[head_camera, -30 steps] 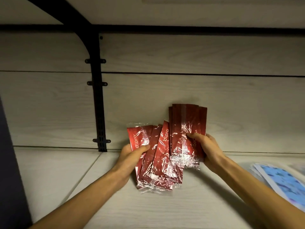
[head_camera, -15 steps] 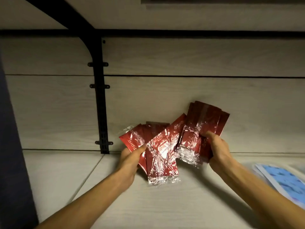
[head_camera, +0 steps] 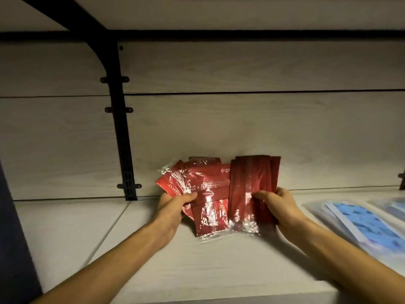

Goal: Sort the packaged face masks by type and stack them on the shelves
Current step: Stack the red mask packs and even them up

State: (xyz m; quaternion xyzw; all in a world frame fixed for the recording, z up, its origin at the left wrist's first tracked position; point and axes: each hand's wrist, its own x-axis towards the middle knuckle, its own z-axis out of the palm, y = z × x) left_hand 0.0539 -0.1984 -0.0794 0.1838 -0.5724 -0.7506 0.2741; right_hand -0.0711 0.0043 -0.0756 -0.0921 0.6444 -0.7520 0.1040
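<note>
Above the pale wooden shelf [head_camera: 153, 249], near the back wall, I hold two bundles of red packaged face masks in clear wrap. My left hand [head_camera: 173, 207] grips a fanned bundle of red packs [head_camera: 203, 194], thumb on top. My right hand [head_camera: 278, 207] grips a squared stack of red packs [head_camera: 252, 183] standing upright, thumb across its front. The two bundles touch side by side. The lower ends of the packs hang just over the shelf surface.
Blue patterned mask packs [head_camera: 363, 224] lie flat on the shelf at the right. A black metal bracket [head_camera: 119, 128] runs up the back wall to the left. Another shelf board spans overhead. A dark panel [head_camera: 13, 238] borders the left edge.
My right hand swung its tilted stack back upright and brought it against the left bundle. The left bundle fanned out more, and a pack now shows its front label.
</note>
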